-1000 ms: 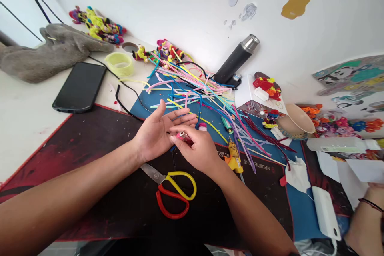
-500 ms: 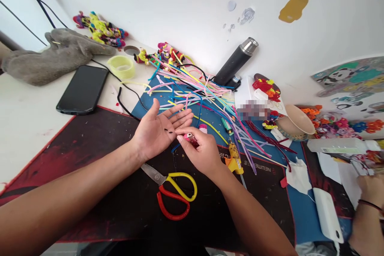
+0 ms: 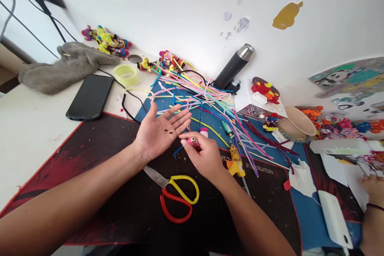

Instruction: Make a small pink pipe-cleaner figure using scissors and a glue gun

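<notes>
My left hand (image 3: 159, 132) is palm up with its fingers stretched out. Two tiny black bits (image 3: 169, 131) lie loose on that palm. Close beside it, my right hand (image 3: 204, 156) is closed around a small pink-and-red doll (image 3: 193, 142), whose pale head with a dark dot pokes out between thumb and forefinger. Most of the doll is hidden by the fingers. Below both hands, scissors (image 3: 177, 200) with one yellow and one red handle rest on the dark mat (image 3: 120, 208). A yellow glue gun (image 3: 236, 162) lies to the right of my right hand.
Colourful pipe cleaners (image 3: 192, 92) are heaped behind my hands. A black thermos (image 3: 231, 70), a phone (image 3: 90, 98), a yellow tape roll (image 3: 125, 75), a bowl (image 3: 295, 124) and a white power bank (image 3: 334, 218) stand or lie around. Another person's hand (image 3: 373, 190) is at far right.
My right hand has drawn slightly away from the left palm, with the doll still in its grip. The view has shifted a little. The other person's hand at far right has flattened.
</notes>
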Demonstrator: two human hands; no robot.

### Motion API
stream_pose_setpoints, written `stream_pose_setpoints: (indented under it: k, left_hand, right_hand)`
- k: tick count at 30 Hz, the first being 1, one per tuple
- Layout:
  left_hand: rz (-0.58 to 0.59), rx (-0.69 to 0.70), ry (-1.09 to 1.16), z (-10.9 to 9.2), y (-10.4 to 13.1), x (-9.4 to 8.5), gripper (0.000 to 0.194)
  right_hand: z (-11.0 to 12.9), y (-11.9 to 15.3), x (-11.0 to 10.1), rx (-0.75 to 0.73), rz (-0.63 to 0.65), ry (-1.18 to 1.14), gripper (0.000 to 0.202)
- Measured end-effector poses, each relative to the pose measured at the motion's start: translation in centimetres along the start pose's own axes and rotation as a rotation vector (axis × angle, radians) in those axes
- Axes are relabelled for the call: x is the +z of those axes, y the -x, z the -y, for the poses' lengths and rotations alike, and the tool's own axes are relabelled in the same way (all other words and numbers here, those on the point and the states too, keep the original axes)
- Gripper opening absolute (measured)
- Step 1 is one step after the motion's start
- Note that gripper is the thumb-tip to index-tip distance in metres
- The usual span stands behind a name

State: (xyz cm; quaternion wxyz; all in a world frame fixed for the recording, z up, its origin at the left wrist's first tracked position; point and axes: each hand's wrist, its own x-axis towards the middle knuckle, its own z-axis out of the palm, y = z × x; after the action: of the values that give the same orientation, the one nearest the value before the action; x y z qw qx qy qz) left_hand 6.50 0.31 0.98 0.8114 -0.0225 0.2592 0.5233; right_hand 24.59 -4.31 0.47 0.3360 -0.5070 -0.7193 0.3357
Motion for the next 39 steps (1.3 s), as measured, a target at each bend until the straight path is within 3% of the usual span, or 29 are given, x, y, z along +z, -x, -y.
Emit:
stream_pose_setpoints:
  k: [9,39]
  left_hand:
    - [-0.005,-0.001,-0.031,-0.08,0.13,0.08,0.061]
    - [-0.012,0.011,-0.061,0.1,-0.02,-0.02,0.058]
  right_hand:
    - [-0.09,0.07,-0.05,-0.004,-0.001,0.009,0.019]
    - [-0.48,0.16,0.39,0.003,0.017,-0.015,0.02]
